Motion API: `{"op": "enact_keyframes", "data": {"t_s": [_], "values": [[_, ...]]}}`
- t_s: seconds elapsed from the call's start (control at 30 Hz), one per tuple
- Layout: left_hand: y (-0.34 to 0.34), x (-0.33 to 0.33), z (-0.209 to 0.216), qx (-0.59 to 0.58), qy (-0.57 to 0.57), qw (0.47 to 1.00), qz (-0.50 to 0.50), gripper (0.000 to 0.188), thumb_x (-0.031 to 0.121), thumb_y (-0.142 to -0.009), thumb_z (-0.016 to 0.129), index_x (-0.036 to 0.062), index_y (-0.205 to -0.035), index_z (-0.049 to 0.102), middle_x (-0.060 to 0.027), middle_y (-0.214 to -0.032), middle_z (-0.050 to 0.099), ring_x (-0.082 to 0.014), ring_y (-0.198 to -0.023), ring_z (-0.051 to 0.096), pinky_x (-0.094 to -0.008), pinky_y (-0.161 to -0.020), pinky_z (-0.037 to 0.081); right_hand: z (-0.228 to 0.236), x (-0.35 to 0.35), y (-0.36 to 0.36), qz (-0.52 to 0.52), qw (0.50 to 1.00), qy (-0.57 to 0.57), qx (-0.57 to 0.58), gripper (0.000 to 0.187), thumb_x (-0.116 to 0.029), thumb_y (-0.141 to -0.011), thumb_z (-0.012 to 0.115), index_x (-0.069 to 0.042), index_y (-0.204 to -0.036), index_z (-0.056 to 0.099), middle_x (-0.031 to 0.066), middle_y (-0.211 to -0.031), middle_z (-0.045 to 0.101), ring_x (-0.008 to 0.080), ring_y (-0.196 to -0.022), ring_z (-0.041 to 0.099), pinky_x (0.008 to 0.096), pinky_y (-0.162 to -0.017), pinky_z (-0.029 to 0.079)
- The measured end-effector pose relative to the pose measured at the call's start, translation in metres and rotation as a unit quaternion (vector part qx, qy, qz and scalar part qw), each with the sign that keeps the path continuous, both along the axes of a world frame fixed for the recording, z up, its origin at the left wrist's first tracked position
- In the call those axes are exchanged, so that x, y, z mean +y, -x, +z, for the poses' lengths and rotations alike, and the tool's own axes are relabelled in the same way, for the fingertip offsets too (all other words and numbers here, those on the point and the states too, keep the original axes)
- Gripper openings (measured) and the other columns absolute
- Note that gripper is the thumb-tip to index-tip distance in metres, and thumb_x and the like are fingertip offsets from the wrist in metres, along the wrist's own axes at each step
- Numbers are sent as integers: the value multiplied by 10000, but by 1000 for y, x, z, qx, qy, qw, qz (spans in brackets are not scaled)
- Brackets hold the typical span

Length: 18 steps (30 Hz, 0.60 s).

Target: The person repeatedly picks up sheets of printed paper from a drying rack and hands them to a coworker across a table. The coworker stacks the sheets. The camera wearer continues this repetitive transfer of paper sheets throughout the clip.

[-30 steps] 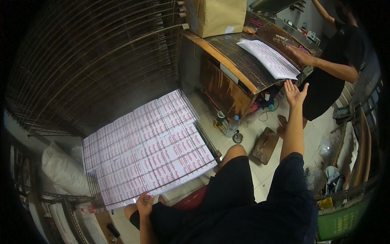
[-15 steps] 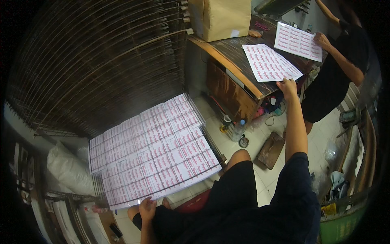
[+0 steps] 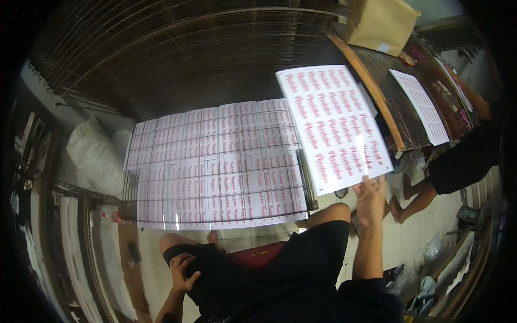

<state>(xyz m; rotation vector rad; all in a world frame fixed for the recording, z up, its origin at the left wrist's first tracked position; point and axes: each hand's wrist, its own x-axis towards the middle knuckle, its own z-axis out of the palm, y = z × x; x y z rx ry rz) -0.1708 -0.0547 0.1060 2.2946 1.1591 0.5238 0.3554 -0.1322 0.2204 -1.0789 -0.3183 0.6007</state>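
My right hand (image 3: pixel 370 204) pinches the near edge of a white printed sheet (image 3: pixel 335 129), with rows of red script across it. Tilted in the air, this sheet stands between the wire rack and the wooden table (image 3: pixel 371 91), hiding part of both. On my left thigh rests my left hand (image 3: pixel 182 272), fingers apart and holding nothing. Before me, several similar printed sheets (image 3: pixel 221 172) lie side by side on the low tier of the wire drying rack (image 3: pixel 308 183), under thin wires.
Raised wire tiers (image 3: pixel 177 59) arch over the back. At the right, a co-worker's arm (image 3: pixel 476 97) reaches to the table, which bears another printed sheet (image 3: pixel 423 107) and a brown carton (image 3: pixel 381 27). A stuffed white sack (image 3: pixel 94 153) stands left; a red seat (image 3: pixel 258 255) is beneath me.
My right hand has brought a sheet from the table toward the rack. My left hand has left the rack's front edge for my thigh. The view has turned left.
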Motion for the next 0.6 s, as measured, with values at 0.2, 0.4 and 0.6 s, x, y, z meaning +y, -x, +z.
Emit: {"op": "enact_keyframes", "data": {"t_s": [0.2, 0.4, 0.6], "values": [[-5, 6, 4, -3, 22, 999, 22, 553, 501, -689, 646, 54, -1014, 647, -126, -1063, 584, -318, -1049, 518, -430, -924, 327, -94, 112, -6, 93, 994, 32, 54, 498, 29, -904, 423, -118, -1360, 288, 114, -1134, 541, 165, -954, 572, 312, -811, 493], [-10, 15, 6, 10, 32, 999, 23, 550, 484, -677, 651, 42, -1004, 647, -129, -1055, 588, -315, -1035, 524, -427, -916, 331, -211, 217, -38, 42, 994, 25, 100, 501, 57, -892, 422, -127, -1339, 293, 113, -1110, 512, 173, -885, 576, 320, -805, 530], [-10, 20, 3, 37, 38, 998, 21, 552, 481, -667, 649, 35, -993, 646, -131, -1043, 591, -316, -1030, 529, -432, -900, 339, -274, 267, -52, 2, 987, 125, 105, 481, 60, -878, 438, -115, -1297, 282, 109, -1061, 489, 201, -847, 573, 342, -770, 549]]}}
